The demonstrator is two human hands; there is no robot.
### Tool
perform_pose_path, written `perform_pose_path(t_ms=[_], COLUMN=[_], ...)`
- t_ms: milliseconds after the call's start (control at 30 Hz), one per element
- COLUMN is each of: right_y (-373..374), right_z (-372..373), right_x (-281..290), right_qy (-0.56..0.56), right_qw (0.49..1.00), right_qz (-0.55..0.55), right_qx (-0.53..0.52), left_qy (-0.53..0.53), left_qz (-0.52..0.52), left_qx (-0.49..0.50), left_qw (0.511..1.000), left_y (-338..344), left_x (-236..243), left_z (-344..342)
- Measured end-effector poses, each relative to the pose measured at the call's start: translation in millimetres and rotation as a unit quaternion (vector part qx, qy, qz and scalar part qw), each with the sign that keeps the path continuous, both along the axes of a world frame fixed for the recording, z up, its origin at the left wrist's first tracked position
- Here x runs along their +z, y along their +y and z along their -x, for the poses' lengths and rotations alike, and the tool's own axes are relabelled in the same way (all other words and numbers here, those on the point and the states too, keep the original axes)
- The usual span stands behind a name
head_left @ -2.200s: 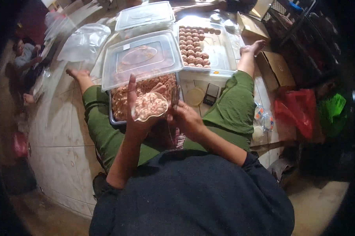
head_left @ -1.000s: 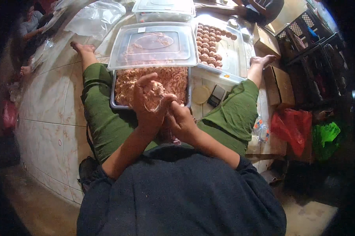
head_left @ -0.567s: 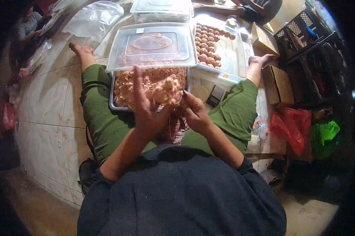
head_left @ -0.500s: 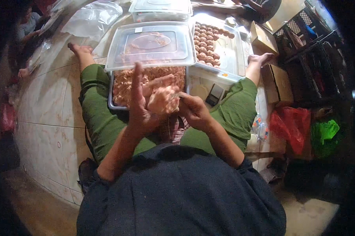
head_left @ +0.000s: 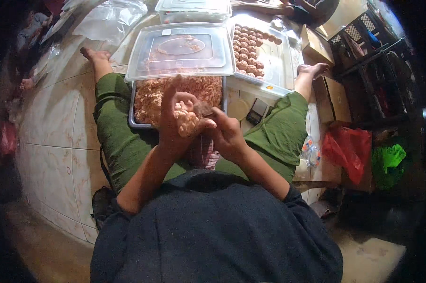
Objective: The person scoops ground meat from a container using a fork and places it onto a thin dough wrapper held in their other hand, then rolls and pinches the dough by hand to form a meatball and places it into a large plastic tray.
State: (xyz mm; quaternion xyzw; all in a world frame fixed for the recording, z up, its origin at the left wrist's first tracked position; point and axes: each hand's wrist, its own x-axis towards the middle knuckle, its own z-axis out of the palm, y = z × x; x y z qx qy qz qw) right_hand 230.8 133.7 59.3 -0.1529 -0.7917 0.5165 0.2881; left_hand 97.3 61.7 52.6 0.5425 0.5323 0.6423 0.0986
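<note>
My left hand (head_left: 170,125) is cupped under a soft, crumbly pinkish-brown lump (head_left: 187,121), one finger sticking up. From the right, my right hand (head_left: 229,134) pinches a small flat dark-brown piece (head_left: 203,109) against the lump's edge; whether it is a tool or a bit of food is unclear. Both hands hover over the near edge of a grey tub (head_left: 132,113), filled with the same crumbly mixture (head_left: 149,101). A clear plastic lid (head_left: 182,70), with crumbs stuck on it, rests over the tub's far part.
Rows of round brown balls (head_left: 246,59) sit in a clear tray (head_left: 276,66) to the right. Near it lies a small dark scale (head_left: 257,112). Another clear box (head_left: 194,18) stands behind the lid. Cardboard boxes (head_left: 333,99) and a red bag (head_left: 347,151) line the right side.
My right hand has shifted slightly down. The dark-brown piece now shows between my hands, and the lump sits further left, in my left palm.
</note>
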Motion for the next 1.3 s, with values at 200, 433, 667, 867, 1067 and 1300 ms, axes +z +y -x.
perform_pose_path(t_ms=[200, 433, 667, 867, 1067, 1300], right_y=[-2.0, 13.4, 5.3, -19.5, -17.5, 1.5], right_z=[8.1, 4.6, 3.6, 8.3, 18.0, 11.5], right_x=[-25.6, -3.5, -16.4, -19.9, -6.9, 12.7], right_qy=[0.109, -0.054, -0.077, -0.007, -0.006, -0.184], right_qw=[0.992, 0.998, 0.992, 0.996, 0.982, 0.964], right_qz=[-0.044, -0.005, -0.091, -0.085, -0.19, -0.19], right_qx=[0.048, 0.044, -0.028, -0.033, 0.021, -0.019], left_qy=[0.014, -0.039, -0.058, -0.101, 0.015, -0.05], left_qz=[-0.049, -0.063, 0.047, -0.069, -0.059, -0.103], left_qx=[0.036, -0.022, -0.018, 0.039, 0.081, 0.076], left_qw=[0.998, 0.997, 0.997, 0.992, 0.995, 0.99], left_y=[5.3, -3.7, -13.7, -7.6, -10.4, -2.2], left_x=[-4.7, 4.8, 11.5, 5.8, 4.0, 19.0], left_z=[-5.1, 2.7, 16.4, 8.3, 9.3, 7.4])
